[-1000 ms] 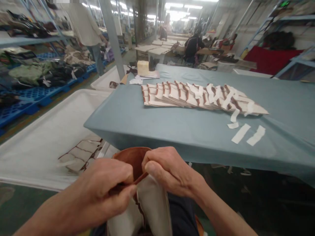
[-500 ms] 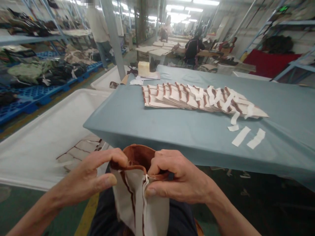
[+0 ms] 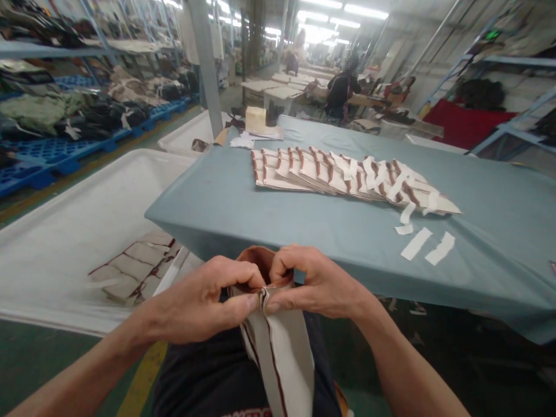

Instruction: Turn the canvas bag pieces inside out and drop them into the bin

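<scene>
A cream fabric pouch (image 3: 293, 353) with brown trim and a brown inside hangs in front of my lap, its mouth facing up. My left hand (image 3: 208, 298) pinches the rim at the front seam, thumb outside and fingers curled over the edge. Right beside it, my right hand (image 3: 319, 284) grips the same rim, also with the thumb outside and fingers inside. The thumbs nearly meet at the seam. Both hands hide part of the opening.
A blue-covered table (image 3: 208, 202) stands ahead, bearing a row of overlapping cream-and-brown pieces (image 3: 308, 171) and loose white strips (image 3: 416, 243). At left is a white bin (image 3: 56, 255) with similar pieces (image 3: 134, 263) inside. A metal post (image 3: 206, 63) rises behind the table; people are farther back.
My left hand has moved right to the front seam and now pinches it beside my right hand. The pouch has shifted slightly right, and its mouth is narrower.
</scene>
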Demonstrator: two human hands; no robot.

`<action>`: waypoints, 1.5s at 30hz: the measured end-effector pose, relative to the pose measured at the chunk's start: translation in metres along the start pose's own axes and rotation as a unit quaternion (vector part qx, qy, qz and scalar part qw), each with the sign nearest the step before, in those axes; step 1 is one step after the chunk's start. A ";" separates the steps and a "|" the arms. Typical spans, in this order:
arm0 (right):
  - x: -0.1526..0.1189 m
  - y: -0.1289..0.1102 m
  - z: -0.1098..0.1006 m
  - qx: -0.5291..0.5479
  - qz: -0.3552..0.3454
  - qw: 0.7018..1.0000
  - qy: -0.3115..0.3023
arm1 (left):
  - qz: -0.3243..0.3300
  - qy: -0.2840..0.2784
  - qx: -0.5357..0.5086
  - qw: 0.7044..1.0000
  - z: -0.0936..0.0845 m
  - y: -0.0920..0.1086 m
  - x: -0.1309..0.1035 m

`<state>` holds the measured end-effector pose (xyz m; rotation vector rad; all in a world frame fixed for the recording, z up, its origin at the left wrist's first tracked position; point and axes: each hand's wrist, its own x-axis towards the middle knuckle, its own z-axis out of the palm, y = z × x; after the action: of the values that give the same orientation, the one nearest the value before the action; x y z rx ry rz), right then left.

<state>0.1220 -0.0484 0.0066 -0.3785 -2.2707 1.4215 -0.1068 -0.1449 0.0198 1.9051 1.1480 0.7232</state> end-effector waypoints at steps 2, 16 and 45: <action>0.002 0.004 0.001 0.007 0.008 1.000 -0.017 | -0.005 0.005 0.004 1.000 0.002 0.000 -0.003; -0.004 -0.004 0.027 0.040 -0.017 0.999 0.007 | -0.015 0.037 -0.036 0.999 0.017 -0.004 -0.026; -0.013 -0.031 0.040 -0.033 0.021 0.996 0.084 | -0.004 0.053 0.013 0.999 0.013 0.019 -0.023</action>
<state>0.1140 -0.0987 0.0162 -0.5484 -2.1885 1.2852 -0.0982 -0.1757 0.0270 1.9019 1.2353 0.8155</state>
